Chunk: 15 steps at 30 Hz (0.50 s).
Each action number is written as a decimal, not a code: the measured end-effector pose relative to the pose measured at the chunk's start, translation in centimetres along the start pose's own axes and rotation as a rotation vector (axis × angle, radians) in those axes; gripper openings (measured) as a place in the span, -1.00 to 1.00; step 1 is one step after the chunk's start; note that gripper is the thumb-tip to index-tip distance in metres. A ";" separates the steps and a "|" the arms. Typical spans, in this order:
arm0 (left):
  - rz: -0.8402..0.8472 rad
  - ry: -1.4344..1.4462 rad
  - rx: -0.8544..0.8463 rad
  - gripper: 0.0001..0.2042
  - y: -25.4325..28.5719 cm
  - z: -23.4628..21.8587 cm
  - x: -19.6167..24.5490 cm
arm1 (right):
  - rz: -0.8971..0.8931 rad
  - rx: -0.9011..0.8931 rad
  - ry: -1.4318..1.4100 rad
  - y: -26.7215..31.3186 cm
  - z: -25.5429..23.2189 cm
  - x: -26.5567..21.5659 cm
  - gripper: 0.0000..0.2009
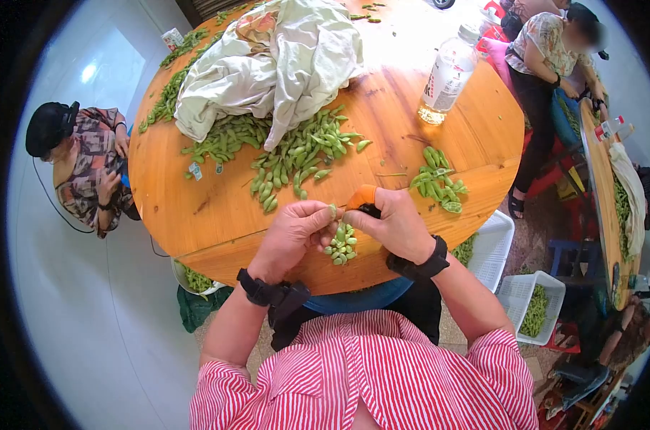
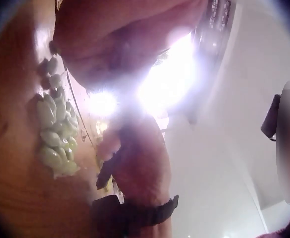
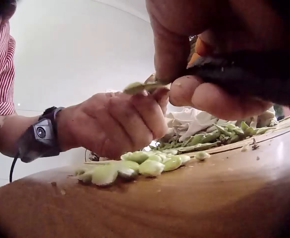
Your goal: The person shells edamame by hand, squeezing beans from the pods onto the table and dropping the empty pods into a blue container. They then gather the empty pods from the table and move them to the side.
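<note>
Over the table's near edge, my left hand (image 1: 300, 228) pinches a green soybean pod (image 1: 333, 209) between thumb and fingers. In the right wrist view the pod (image 3: 144, 88) sticks out close to both hands' fingertips. My right hand (image 1: 400, 226) grips a tool with an orange and black handle (image 1: 363, 196); its working end is hidden by the fingers. Both hands meet almost tip to tip. Just below them lies a small heap of pale green pods (image 1: 341, 245), also seen close up as pods (image 2: 58, 134) in the left wrist view.
A big pile of pods (image 1: 289, 161) lies under a white cloth (image 1: 275, 72) on the round wooden table (image 1: 217, 208). Right of it are a smaller pod heap (image 1: 439, 183) and a bottle (image 1: 450, 75). White baskets (image 1: 507, 301) stand lower right. Other people sit left and right.
</note>
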<state>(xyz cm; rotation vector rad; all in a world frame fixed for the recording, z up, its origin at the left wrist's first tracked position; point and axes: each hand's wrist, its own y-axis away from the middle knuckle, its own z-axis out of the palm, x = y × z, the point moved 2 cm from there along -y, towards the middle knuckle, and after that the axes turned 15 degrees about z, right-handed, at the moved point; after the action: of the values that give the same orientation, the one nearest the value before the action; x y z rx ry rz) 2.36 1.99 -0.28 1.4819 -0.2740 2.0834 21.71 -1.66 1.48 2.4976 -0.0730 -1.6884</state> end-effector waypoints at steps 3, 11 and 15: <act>-0.020 0.034 -0.009 -0.81 0.0 -0.1 -0.1 | 0.018 -0.008 -0.032 0.1 0.1 0.0 -0.88; -0.096 0.028 -0.089 -0.82 -0.1 -0.6 -0.8 | 0.023 -0.126 -0.100 -0.2 0.3 0.0 -0.83; -0.013 -0.069 0.014 -0.81 0.2 0.6 0.3 | 0.056 -0.099 -0.007 -0.1 0.1 -0.5 -0.86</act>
<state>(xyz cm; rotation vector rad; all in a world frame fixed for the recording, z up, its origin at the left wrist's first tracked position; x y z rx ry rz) 2.64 1.63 0.20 1.5612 -0.2764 2.0308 21.44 -1.47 1.91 2.3955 -0.0576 -1.6377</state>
